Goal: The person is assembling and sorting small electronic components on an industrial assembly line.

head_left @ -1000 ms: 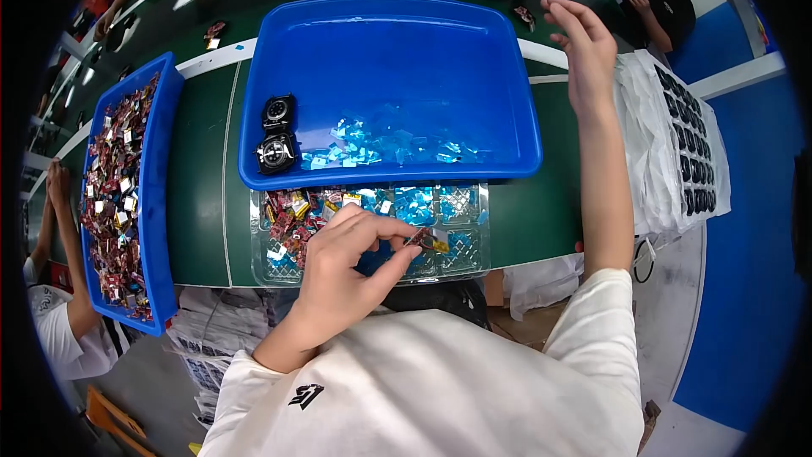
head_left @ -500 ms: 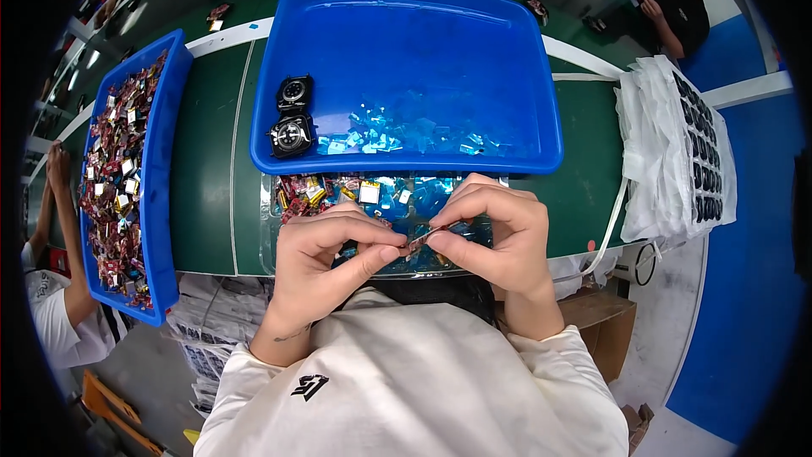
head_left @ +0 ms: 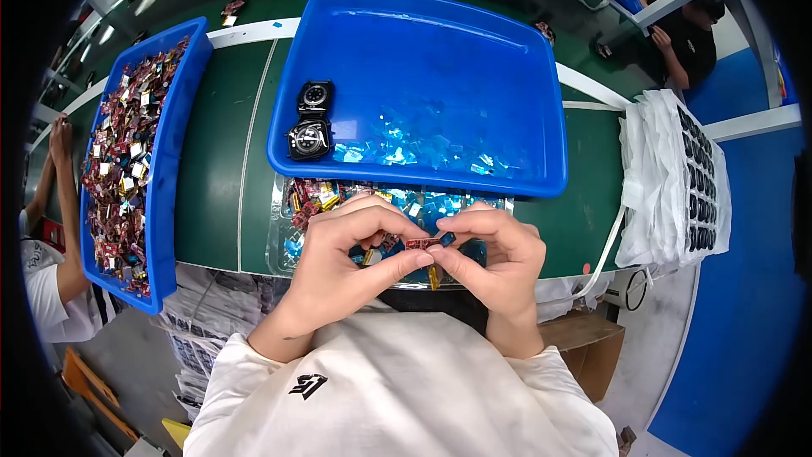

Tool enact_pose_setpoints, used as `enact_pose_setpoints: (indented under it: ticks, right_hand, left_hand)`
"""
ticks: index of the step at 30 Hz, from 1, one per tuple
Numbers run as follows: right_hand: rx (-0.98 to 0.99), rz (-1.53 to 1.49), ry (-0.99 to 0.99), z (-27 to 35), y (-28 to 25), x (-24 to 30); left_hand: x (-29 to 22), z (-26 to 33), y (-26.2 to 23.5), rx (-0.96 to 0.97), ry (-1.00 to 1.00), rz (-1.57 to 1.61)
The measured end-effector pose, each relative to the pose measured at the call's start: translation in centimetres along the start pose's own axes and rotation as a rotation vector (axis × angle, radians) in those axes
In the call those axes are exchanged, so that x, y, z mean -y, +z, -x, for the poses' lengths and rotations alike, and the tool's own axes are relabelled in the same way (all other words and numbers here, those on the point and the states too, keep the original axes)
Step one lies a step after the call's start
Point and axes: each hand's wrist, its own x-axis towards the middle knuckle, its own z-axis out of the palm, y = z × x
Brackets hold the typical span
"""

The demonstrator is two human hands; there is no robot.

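Between both hands is a small red circuit board [head_left: 420,244] with a dark blue piece at its right end. My left hand [head_left: 351,258] pinches its left side with thumb and forefinger. Thumb and forefinger of my right hand [head_left: 499,258] close on the right end, by the blue piece. A narrow yellow piece [head_left: 435,277] hangs just under the board; whether it is joined cannot be seen. Beneath the hands lies a clear plastic tray [head_left: 278,233], partly hidden, with red boards [head_left: 306,201] on its left and bluish film pieces [head_left: 436,203] toward the right.
Beyond the hands stands a large blue tub [head_left: 423,51] with two black watch-like cases [head_left: 309,137] and scattered shiny film bits [head_left: 406,148]. A long blue bin [head_left: 161,211] of boards stands left. White sheeted stacks [head_left: 655,178] sit right. Other people work at left and far right.
The board has turned to lie nearly level, and more of its face and the blue end show. The yellow piece now shows beneath it. The whole view has shifted slightly.
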Motion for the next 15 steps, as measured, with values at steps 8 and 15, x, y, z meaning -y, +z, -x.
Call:
enact_pose_setpoints:
  ticks: [8,15]
  right_hand:
    - [0.081,-0.022,-0.139,-0.6,-0.9,-0.6]
    - [-0.044,-0.043,-0.074,0.0,-0.2,-0.6]
  left_hand:
    - [0.4,0.8,0.4,-0.04,-0.104,0.177]
    - [0.7,0.9,0.1,-0.032,0.316,0.036]
